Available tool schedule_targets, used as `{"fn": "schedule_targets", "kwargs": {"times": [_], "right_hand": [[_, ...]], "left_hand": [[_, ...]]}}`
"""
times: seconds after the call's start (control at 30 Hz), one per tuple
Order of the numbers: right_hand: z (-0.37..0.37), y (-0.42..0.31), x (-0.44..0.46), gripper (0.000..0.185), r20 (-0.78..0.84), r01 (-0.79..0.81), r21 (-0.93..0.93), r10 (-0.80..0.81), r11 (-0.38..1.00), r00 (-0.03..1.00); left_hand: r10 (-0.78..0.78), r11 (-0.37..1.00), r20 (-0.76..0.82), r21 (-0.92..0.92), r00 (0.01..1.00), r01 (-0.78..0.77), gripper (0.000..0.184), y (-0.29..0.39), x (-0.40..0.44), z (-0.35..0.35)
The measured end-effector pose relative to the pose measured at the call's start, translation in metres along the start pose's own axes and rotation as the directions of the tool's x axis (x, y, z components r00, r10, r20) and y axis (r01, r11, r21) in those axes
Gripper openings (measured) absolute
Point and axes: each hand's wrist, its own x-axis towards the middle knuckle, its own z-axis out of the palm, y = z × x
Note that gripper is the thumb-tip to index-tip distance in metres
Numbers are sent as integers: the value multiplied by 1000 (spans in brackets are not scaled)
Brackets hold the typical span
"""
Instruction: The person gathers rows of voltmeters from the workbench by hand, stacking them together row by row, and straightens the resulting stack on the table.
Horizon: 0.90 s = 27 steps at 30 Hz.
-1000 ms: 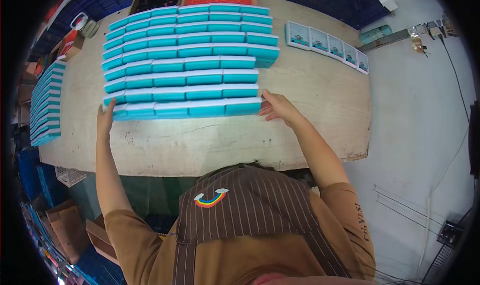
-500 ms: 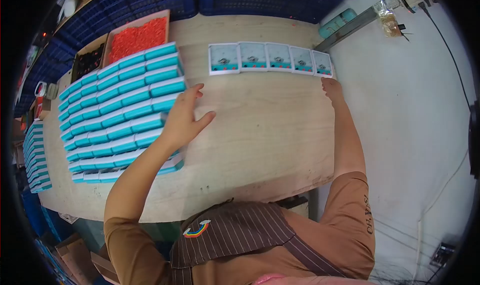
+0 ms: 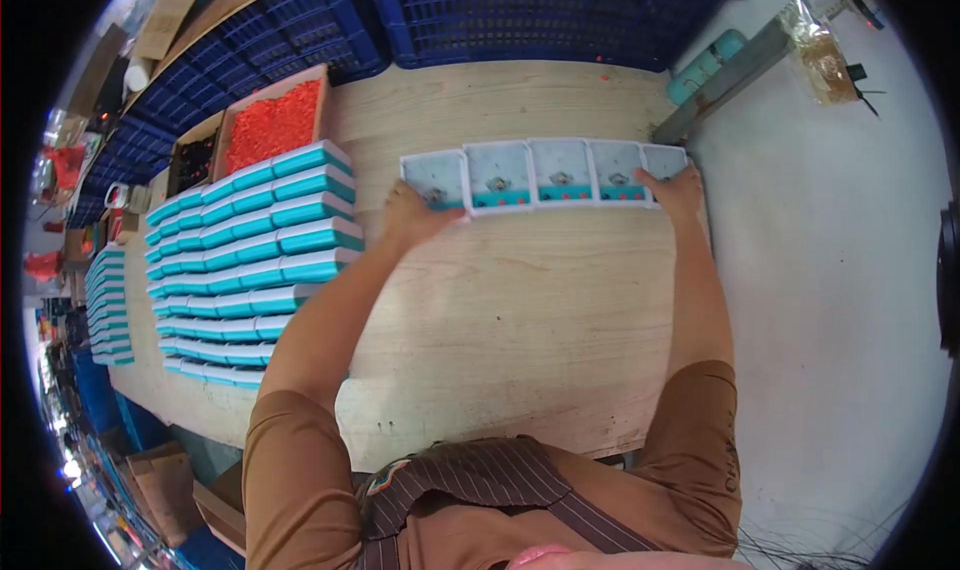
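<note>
A row of several white-framed cases [image 3: 560,160] with teal front strips lies across the table, each with small red and dark parts along the strip and a metallic piece in the middle. My left hand [image 3: 412,218] grips the leftmost case [image 3: 436,175], thumb along its front edge and fingers at its left side. At the other end, my right hand [image 3: 680,194] is closed on the rightmost case [image 3: 662,156], its thumb reaching left across the front. Parts of both end cases are hidden behind my hands.
Stacked rows of teal-and-white cases [image 3: 250,240] stand left on the table [image 3: 520,320]. Behind them are a box of red parts [image 3: 272,128] and a box of black parts [image 3: 193,162]. Blue crates [image 3: 540,20] line the back; a metal bar [image 3: 725,85] is at right.
My left hand has moved right from beside the stacked cases to the row's left end. My right hand has moved onto the row's right end. The camera view has shifted.
</note>
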Motion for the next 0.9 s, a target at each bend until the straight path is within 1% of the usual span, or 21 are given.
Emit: {"fn": "schedule_targets", "kwargs": {"times": [0.07, 0.1, 0.13, 0.17, 0.2, 0.23, 0.27, 0.3, 0.33, 0.37, 0.43, 0.47, 0.5, 0.53, 0.63, 0.73, 0.77, 0.83, 0.9], "right_hand": [[-21, 16, -8, 108, 183, 122, 235, -168, 964, 969], [-30, 22, -18, 106, 244, 141, 327, -228, 935, 943], [-36, 31, -32, 104, 300, 150, 413, -290, 898, 909], [-34, 44, -47, 106, 297, 180, 324, -280, 929, 913], [-31, 55, -67, 108, 290, 205, 228, -268, 952, 919], [-35, 57, -95, 113, 299, 188, 188, -238, 964, 924], [-42, 58, -128, 118, 308, 165, 142, -202, 976, 930], [-44, 59, -159, 122, 349, 186, 116, -216, 976, 912], [-44, 57, -191, 126, 388, 206, 91, -225, 974, 894], [-46, 50, -226, 127, 418, 188, 93, -209, 978, 884], [-43, 31, -300, 127, 456, 181, 73, -194, 981, 869], [-39, 18, -335, 126, 464, 191, 52, -193, 980, 865], [-43, 1, -369, 126, 455, 178, 90, -199, 980, 868], [-46, -17, -399, 126, 449, 166, 125, -205, 978, 870], [-53, -65, -460, 125, 408, 73, 181, -143, 981, 902], [-47, -80, -474, 122, 324, 63, 63, -80, 996, 943], [-52, -82, -474, 123, 363, 39, 59, -58, 997, 930], [-68, -88, -463, 123, 441, -7, 46, -13, 999, 898], [-68, -69, -449, 127, 463, -9, 84, -30, 996, 886]], "left_hand": [[21, 997, -15, -76, 1000, -22, 116, -17, -54, 28], [36, 987, 25, -157, 999, -32, 114, -20, -92, 31], [2, 966, 64, -257, 998, 14, 110, -36, -130, 48], [0, 937, 140, -345, 990, 49, 105, -44, -170, 51], [73, 943, 97, -331, 993, -37, 99, -67, -207, 69], [131, 932, 119, -353, 984, -82, 96, -92, -240, 80], [105, 915, 117, -401, 988, -50, 94, -110, -271, 79], [80, 895, 120, -447, 990, -18, 92, -131, -301, 75], [12, 881, 177, -468, 984, 73, 90, -163, -329, 76], [-51, 860, 232, -484, 971, 160, 88, -194, -347, 73], [-123, 855, 142, -487, 982, 177, 89, -223, -372, 32], [-110, 897, 14, -430, 994, 105, 97, -262, -378, 41], [-230, 923, -5, -319, 973, 216, 102, -281, -381, 29], [-347, 920, -34, -208, 937, 333, 107, -295, -381, 18], [-393, 918, -266, -64, 880, 391, 112, -328, -363, 5], [-436, 900, -247, -99, 865, 426, 112, -323, -363, -8], [-419, 908, -301, -106, 857, 406, 111, -326, -364, -3], [-443, 896, -290, -178, 848, 407, 110, -321, -368, -13], [-467, 881, -282, -229, 838, 414, 111, -325, -372, -20]]}}
